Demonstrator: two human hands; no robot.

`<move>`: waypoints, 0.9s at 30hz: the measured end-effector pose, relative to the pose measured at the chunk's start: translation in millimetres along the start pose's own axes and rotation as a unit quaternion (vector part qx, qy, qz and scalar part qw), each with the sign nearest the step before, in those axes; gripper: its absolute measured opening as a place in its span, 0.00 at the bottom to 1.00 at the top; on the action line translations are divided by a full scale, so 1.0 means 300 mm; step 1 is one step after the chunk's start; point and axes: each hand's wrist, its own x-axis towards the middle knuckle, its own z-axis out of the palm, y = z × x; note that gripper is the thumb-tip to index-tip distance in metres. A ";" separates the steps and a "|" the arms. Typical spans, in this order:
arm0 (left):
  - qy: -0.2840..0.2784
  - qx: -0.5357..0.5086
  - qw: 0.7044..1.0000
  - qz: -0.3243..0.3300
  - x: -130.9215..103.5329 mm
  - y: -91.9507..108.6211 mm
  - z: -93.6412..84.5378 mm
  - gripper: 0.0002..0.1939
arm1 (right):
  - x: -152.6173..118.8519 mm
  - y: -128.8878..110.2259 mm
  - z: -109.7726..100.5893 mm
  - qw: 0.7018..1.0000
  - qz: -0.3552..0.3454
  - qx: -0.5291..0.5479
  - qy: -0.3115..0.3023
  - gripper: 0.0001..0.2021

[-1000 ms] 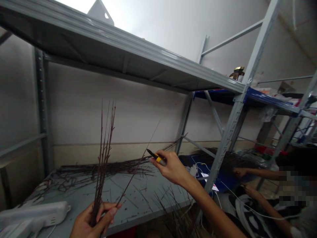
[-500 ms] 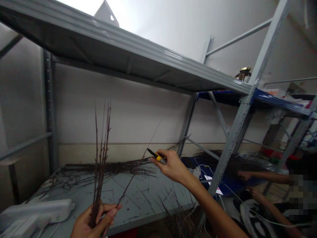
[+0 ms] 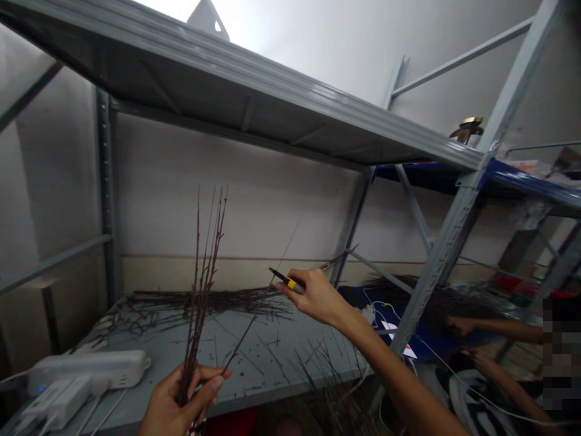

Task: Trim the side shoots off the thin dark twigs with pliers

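My left hand point(image 3: 181, 396) is closed around the lower ends of a bundle of thin brown twigs point(image 3: 204, 272), which stands nearly upright. Between its thumb and forefinger is one more twig point(image 3: 240, 342), short and leaning right. My right hand point(image 3: 318, 297) grips a slim tool point(image 3: 287, 281) with a black pointed tip and a yellow and grey body. A thin twig end point(image 3: 288, 245) rises behind the tool, close to my right fingers; whether they hold it is unclear. Behind my hands, a heap of twigs point(image 3: 213, 301) lies along the back of the grey shelf point(image 3: 218, 357).
A white power strip point(image 3: 91, 370) with plugs and cables sits at left. More twigs point(image 3: 322, 375) stick up past the shelf's front edge. A metal upright point(image 3: 436, 272) stands right of my arm. Beyond it, another person's hands point(image 3: 460, 325) are near a dark twig pile point(image 3: 408, 287).
The long twig in my left fingers is now short, its thin upper part separate beside my right hand. The view has shifted slightly left, and the bundle sits farther right in it.
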 end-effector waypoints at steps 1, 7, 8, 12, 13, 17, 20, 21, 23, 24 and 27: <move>-0.002 -0.004 1.000 0.005 0.005 -0.006 -0.004 0.23 | 0.011 0.006 0.009 1.000 -0.004 -0.009 0.000 0.17; -0.047 -0.073 0.996 -0.023 0.049 -0.019 0.006 0.19 | 0.156 0.077 0.156 0.993 0.073 0.089 0.014 0.10; -0.041 -0.098 0.994 -0.029 0.058 -0.019 0.012 0.19 | 0.184 0.087 0.193 0.989 0.090 0.117 0.016 0.09; 0.002 -0.178 0.983 -0.048 0.102 -0.030 0.014 0.21 | 0.212 0.071 0.351 0.959 0.155 0.236 0.007 0.14; 0.013 -0.187 0.981 -0.045 0.113 -0.034 0.006 0.20 | 0.186 0.051 0.392 0.946 0.174 0.275 -0.003 0.17; 0.038 -0.190 0.981 -0.029 0.141 -0.048 -0.045 0.19 | -0.052 -0.079 0.553 0.872 0.226 0.428 -0.071 0.34; 0.044 -0.193 0.980 -0.031 0.145 -0.048 -0.072 0.20 | -0.296 -0.180 0.654 0.605 0.351 0.697 -0.156 0.33; 0.044 -0.198 0.979 -0.038 0.144 -0.046 -0.076 0.21 | -0.372 -0.206 0.681 0.507 0.387 0.752 -0.168 0.32; 0.039 -0.209 0.976 -0.056 0.142 -0.040 -0.076 0.21 | -0.506 -0.242 0.721 0.373 0.415 0.810 -0.179 0.28; 0.034 -0.213 0.974 -0.065 0.141 -0.036 -0.073 0.21 | -0.563 -0.252 0.736 0.340 0.418 0.821 -0.187 0.27; 0.010 -0.218 0.973 -0.080 0.141 -0.028 -0.057 0.19 | -0.705 -0.265 0.769 0.303 0.416 0.833 -0.206 0.27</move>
